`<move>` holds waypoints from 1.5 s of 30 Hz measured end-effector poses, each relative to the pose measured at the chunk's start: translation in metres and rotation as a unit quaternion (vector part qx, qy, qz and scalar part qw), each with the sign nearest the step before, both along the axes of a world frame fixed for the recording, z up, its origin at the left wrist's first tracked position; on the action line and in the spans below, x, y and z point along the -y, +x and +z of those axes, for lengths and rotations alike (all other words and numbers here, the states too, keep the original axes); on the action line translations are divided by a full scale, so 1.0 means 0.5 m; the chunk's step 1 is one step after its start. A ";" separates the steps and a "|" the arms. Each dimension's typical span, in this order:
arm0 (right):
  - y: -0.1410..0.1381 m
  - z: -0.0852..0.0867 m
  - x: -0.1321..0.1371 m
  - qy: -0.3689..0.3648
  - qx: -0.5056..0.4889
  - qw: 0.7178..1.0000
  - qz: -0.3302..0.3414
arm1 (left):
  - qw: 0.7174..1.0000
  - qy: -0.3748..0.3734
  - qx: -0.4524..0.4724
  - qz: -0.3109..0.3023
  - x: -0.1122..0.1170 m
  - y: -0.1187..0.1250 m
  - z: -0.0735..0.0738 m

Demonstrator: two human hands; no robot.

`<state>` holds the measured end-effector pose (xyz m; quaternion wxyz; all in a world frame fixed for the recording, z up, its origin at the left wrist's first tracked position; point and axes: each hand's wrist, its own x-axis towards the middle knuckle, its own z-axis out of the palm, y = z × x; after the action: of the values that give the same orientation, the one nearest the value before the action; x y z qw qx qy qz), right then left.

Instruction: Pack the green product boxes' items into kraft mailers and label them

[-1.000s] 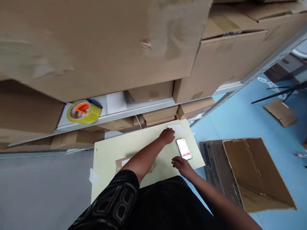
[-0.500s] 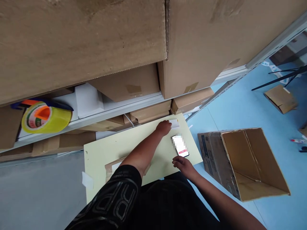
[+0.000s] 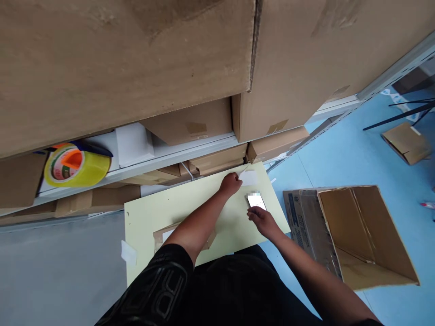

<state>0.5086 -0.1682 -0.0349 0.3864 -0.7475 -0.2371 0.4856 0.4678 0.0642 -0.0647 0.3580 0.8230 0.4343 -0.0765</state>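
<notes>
My left hand (image 3: 231,184) is closed in a pinch on the lifted corner of a white paper sheet (image 3: 249,178), near the far right part of the pale yellow table (image 3: 146,206). Just right of it, the rest of the paper lies flat. A phone (image 3: 257,201) with a lit white screen rests on the table below the paper. My right hand (image 3: 263,222) is over the phone's near end with curled fingers and covers part of it; I see nothing held in it. Under my left forearm sits a small cardboard box (image 3: 210,240) with a white label, partly hidden.
Big cartons (image 3: 118,59) fill the shelf above the table. A roll of yellow tape (image 3: 97,167) with an orange-and-blue tool stands on the shelf (image 3: 170,156) at left. An open cardboard box (image 3: 360,226) is on the blue floor at right. White paper (image 3: 128,252) hangs at the table's left edge.
My left hand now lifts a corner of the white paper, which lay flatter before. My right hand has moved up over the near end of the phone. The view has shifted slightly.
</notes>
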 end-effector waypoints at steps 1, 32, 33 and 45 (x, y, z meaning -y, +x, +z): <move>0.012 0.001 -0.017 0.002 0.031 1.000 0.005 | 0.998 -0.038 0.013 0.056 -0.001 -0.010 0.002; 0.059 -0.118 -0.292 -0.122 0.423 0.825 0.355 | 0.886 -0.249 0.040 0.390 -0.054 -0.194 0.042; 0.058 -0.118 -0.291 -0.122 0.426 0.822 0.359 | 0.883 -0.253 0.039 0.394 -0.049 -0.198 0.042; 0.062 -0.113 -0.294 -0.115 0.382 0.858 0.322 | 0.877 -0.226 0.077 0.416 -0.042 -0.262 0.091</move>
<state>0.5397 -0.0212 -0.0913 -0.0011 -0.7951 -0.5365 0.2828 0.3369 0.0850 -0.0190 0.5653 0.4665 0.6787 0.0469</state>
